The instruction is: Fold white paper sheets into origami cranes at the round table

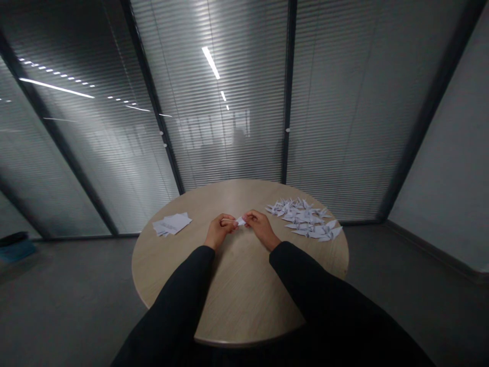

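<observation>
My left hand [220,230] and my right hand [261,228] meet above the middle of a round wooden table [244,285]. Between their fingertips is a small folded piece of white paper [240,221], pinched from both sides. To the right lies a heap of several white origami cranes [305,219]. A loose stack of white paper sheets [172,224] with printing on it rests to the left of my left hand, apart from it.
Glass walls with slatted blinds [229,102] rise behind the table, with dark metal frames. A grey floor [69,285] surrounds it. A blue object [15,248] sits on the floor at the far left.
</observation>
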{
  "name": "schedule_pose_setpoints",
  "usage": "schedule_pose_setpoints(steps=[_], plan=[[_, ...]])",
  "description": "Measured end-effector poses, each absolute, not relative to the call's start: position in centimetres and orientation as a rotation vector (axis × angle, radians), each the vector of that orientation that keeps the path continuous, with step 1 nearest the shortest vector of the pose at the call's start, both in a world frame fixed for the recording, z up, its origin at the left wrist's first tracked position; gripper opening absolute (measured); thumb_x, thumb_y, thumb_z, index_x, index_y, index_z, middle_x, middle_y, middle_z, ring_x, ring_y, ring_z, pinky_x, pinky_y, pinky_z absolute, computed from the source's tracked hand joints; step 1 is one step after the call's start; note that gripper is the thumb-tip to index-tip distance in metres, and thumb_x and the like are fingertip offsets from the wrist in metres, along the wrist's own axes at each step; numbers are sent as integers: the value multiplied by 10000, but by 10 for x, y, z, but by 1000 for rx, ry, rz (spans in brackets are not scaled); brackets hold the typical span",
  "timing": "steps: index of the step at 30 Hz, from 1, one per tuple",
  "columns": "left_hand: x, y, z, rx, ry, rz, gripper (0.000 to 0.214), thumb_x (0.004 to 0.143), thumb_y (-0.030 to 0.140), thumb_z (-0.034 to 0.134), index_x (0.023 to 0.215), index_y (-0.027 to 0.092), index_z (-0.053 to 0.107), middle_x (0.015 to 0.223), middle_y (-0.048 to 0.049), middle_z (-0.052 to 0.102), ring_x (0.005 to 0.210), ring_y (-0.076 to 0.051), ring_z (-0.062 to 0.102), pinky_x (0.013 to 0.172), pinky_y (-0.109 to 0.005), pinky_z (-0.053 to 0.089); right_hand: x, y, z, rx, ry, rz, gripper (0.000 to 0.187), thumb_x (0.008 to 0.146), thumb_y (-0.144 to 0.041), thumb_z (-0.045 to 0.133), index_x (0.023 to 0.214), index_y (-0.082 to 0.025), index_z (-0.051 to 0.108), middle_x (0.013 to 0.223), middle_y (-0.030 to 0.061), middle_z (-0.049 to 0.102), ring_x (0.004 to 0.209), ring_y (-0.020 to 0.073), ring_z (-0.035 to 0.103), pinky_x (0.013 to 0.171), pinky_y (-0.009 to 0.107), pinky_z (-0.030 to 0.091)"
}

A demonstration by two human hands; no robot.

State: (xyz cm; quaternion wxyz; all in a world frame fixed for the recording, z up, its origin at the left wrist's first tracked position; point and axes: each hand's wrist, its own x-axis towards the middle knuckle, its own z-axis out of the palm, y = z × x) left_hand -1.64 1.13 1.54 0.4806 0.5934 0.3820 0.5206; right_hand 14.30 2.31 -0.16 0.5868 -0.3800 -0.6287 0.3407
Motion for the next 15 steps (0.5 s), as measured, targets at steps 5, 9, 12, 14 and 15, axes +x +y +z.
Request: schedule_pose_setpoints(steps=[5, 9, 12, 14, 15], plan=[[-17, 11, 16, 1512, 895, 1282, 378, 581, 337, 729, 851, 142, 551, 618, -19, 657, 591, -142, 619, 568, -253, 468, 143, 21, 1, -851, -1393, 909, 281, 651, -443, 641, 700, -172, 584, 632, -1, 580, 566, 127, 542, 574, 266, 455], [-16, 5, 21, 1716, 924, 1334, 375, 606, 280, 718, 941, 160, 598, 786, -49, 681, 750, -165, 631, 642, -261, 481, 143, 17, 4, -823, -1264, 1069, 288, 632, -428, 665, 722, -163, 597, 670, 16, 604, 578, 125, 550, 588, 266, 460], [-14, 0, 23, 1873, 972, 1389, 326, 602, 254, 726, 910, 185, 643, 932, -59, 673, 866, -178, 612, 695, -260, 480, 142, 14, 4, -788, -1211, 1167, 289, 646, -421, 666, 749, -157, 608, 710, 25, 617, 602, 121, 557, 611, 264, 469], [-14, -2, 24, 1914, 1011, 1413, 276, 626, 258, 711, 888, 190, 658, 938, -57, 672, 859, -174, 609, 701, -260, 478, 142, 13, 4, -760, -1202, 1219, 290, 657, -416, 665, 770, -154, 612, 735, 29, 622, 618, 118, 562, 627, 263, 474], [-15, -2, 24, 1921, 1029, 1422, 254, 640, 261, 701, 881, 188, 662, 927, -56, 674, 846, -171, 609, 701, -260, 477, 142, 12, 3, -747, -1202, 1240, 290, 660, -413, 665, 776, -153, 612, 746, 31, 623, 624, 118, 564, 632, 262, 476]])
